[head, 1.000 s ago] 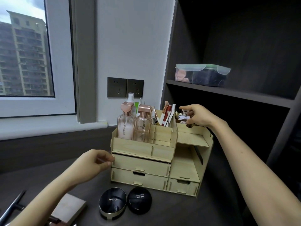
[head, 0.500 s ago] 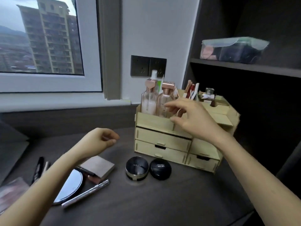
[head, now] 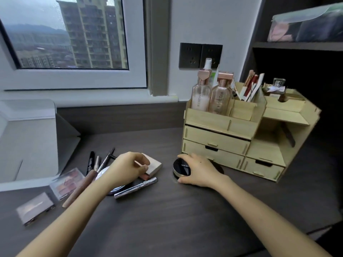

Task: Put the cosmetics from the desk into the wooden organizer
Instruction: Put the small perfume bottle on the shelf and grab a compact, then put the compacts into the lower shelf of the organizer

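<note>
Left hand [head: 128, 168] hovers with grip curled and empty over a round mirror [head: 104, 172] it mostly hides. Right hand [head: 199, 170] grip wraps the black compact [head: 181, 168], concealing a second one, before the wooden organizer [head: 241, 130] on the surface [head: 167, 216].

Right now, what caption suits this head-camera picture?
Right hand grasps a round compact beside the wooden organizer; cosmetics remain on the desk.
</note>
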